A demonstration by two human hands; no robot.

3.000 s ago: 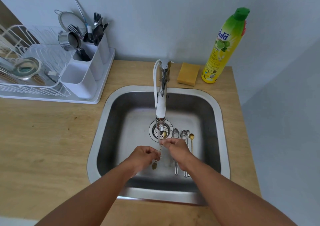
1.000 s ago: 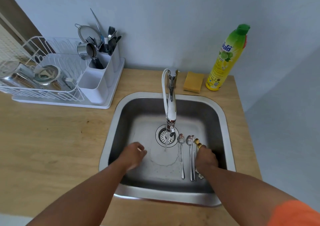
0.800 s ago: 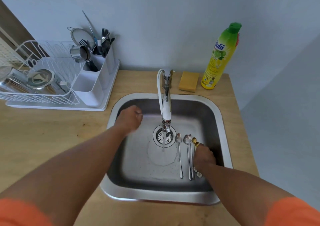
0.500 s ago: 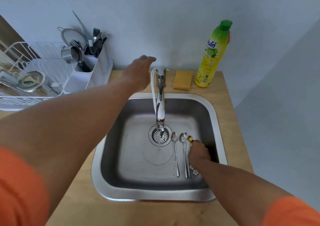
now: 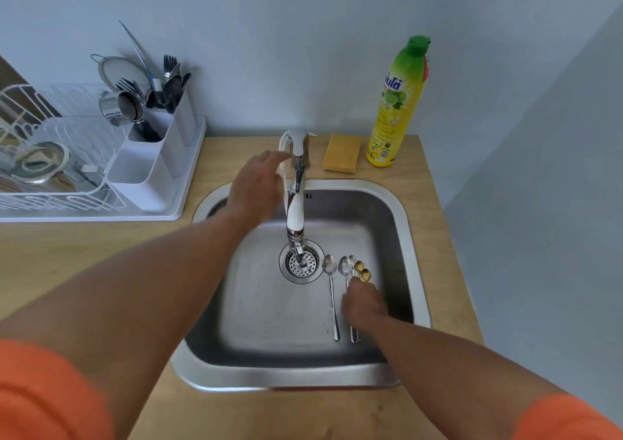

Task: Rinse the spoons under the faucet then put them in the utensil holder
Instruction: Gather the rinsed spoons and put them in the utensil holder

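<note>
**Left hand at the faucet, right hand down on the spoons**

The left hand [image 5: 257, 186] is reaching across the sink [image 5: 416, 254] with its fingers straight and lying close together, the tips just beside the faucet [image 5: 296, 183] near its handle; whether they are touching it cannot be told. The right hand [image 5: 364, 301] is resting low in the basin over the handles of the spoons [image 5: 344, 271], its fingers curling down onto them, though which spoon they are holding is hidden beneath the hand.

The spoons are lying side by side on the sink floor, right of the perforated drain [image 5: 301, 263]: slim silver ones with long handles and two small gold ones. The sink is brushed steel with rounded corners, sitting in a pale wooden counter [image 5: 84, 247].

The white plastic utensil holder [image 5: 151, 156] is standing at the end of a white wire dish rack [image 5: 50, 170], holding forks, dark spoons and a steel cup, while its near compartment is showing only bare wall. A yellow sponge [image 5: 341, 153] and a tall yellow-green soap bottle [image 5: 397, 109] are standing behind the sink
</note>
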